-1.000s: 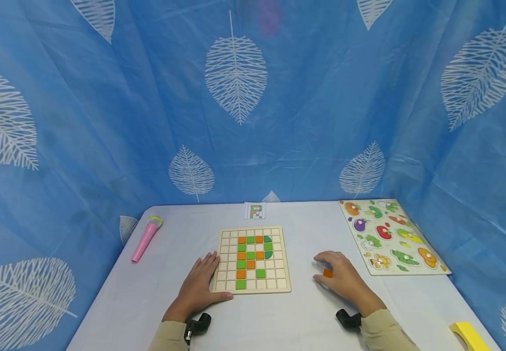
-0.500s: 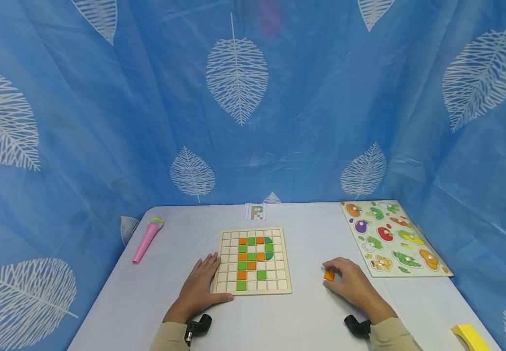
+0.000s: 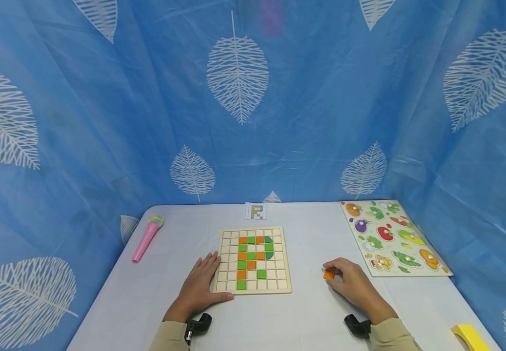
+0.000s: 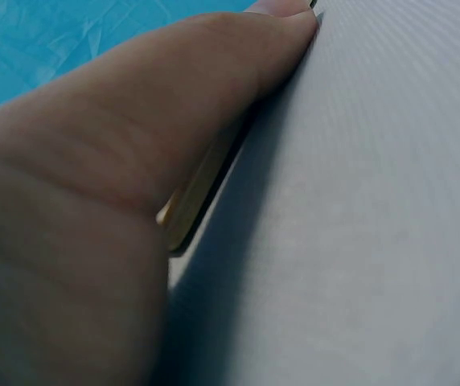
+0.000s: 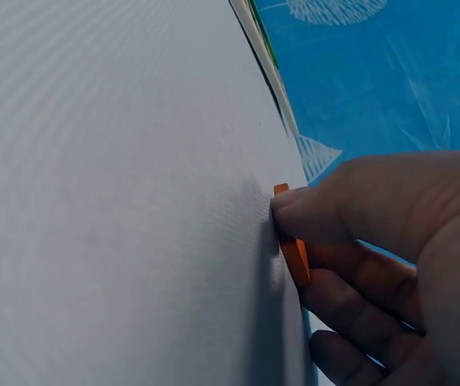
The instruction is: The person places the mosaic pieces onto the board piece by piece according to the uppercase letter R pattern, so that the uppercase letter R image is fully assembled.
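Note:
A square wooden grid board (image 3: 281,265) lies on the white table, with green and orange tiles set in it in the shape of a letter. My left hand (image 3: 197,282) rests at the board's lower left corner, fingers along the left side and thumb along the near edge. To the right of the board, my right hand (image 3: 353,283) pinches an orange square tile (image 3: 329,275) between thumb and fingers. In the right wrist view the orange tile (image 5: 296,259) is tilted on edge, close to the tabletop; whether it touches the cloth I cannot tell.
Behind the board lies a small pattern card (image 3: 255,211). A pink toy microphone (image 3: 145,241) is at the left, a vegetable puzzle board (image 3: 386,268) at the back right. A yellow arched block (image 3: 471,337) sits at the near right edge. Blue curtains (image 3: 305,122) surround the table.
My right hand has shifted slightly to the right and closed its fingers on the orange tile, then stayed almost still. The left hand keeps its place at the board.

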Action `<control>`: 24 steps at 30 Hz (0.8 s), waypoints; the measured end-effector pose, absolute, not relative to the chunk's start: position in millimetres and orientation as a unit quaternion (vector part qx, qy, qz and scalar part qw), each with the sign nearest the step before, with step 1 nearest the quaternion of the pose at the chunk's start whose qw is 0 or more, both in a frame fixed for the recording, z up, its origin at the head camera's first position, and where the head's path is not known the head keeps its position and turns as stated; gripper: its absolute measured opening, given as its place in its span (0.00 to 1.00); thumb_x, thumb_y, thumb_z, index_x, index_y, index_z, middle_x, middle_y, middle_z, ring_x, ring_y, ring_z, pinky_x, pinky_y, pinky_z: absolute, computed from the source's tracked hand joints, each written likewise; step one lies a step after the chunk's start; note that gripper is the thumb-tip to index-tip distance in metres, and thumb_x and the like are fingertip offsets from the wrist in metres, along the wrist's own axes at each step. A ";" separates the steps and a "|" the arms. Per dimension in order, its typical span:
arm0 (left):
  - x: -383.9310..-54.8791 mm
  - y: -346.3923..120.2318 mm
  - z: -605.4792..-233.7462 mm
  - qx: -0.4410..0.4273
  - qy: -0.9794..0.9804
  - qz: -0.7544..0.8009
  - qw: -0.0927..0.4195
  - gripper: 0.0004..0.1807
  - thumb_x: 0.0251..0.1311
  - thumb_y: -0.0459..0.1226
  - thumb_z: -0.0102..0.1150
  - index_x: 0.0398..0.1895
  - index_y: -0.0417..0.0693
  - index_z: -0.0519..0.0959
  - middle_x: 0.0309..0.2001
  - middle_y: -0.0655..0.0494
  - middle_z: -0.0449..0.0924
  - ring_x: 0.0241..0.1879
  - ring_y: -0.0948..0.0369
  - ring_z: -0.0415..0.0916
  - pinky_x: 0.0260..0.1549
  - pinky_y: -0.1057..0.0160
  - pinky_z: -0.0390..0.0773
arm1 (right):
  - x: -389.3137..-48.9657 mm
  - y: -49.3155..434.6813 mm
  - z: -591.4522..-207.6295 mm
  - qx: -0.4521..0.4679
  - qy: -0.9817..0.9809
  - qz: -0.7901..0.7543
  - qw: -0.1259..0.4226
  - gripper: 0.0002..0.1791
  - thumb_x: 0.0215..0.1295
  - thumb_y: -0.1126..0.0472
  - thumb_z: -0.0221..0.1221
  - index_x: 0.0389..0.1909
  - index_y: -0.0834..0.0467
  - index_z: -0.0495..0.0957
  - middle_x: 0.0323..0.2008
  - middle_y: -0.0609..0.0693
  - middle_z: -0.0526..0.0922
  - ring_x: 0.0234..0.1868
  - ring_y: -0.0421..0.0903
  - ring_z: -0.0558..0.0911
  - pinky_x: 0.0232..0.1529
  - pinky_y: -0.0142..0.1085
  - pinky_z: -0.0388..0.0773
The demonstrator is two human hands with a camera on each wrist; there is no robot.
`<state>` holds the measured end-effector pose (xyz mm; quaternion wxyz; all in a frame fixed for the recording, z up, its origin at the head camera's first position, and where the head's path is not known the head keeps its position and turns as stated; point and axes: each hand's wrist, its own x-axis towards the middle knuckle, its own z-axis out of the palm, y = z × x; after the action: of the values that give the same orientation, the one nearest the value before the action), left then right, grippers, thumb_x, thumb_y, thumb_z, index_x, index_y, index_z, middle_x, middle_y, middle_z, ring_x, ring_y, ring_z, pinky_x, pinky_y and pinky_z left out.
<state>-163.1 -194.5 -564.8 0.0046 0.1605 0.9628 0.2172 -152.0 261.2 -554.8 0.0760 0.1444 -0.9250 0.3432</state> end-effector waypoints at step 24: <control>-164.2 -195.0 -566.4 0.159 0.965 0.209 0.006 0.71 0.43 0.80 0.65 0.81 0.42 0.63 0.81 0.48 0.58 0.81 0.51 0.49 0.79 0.48 0.45 | -151.0 231.4 -554.2 0.156 -0.906 0.385 0.081 0.18 0.54 0.72 0.77 0.46 0.59 0.88 0.42 0.42 0.87 0.43 0.41 0.85 0.49 0.43 0.86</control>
<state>-164.2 -195.0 -566.4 0.0064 0.1590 0.9650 0.2085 -151.0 231.4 -554.2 0.0806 0.1561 -0.9062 0.3845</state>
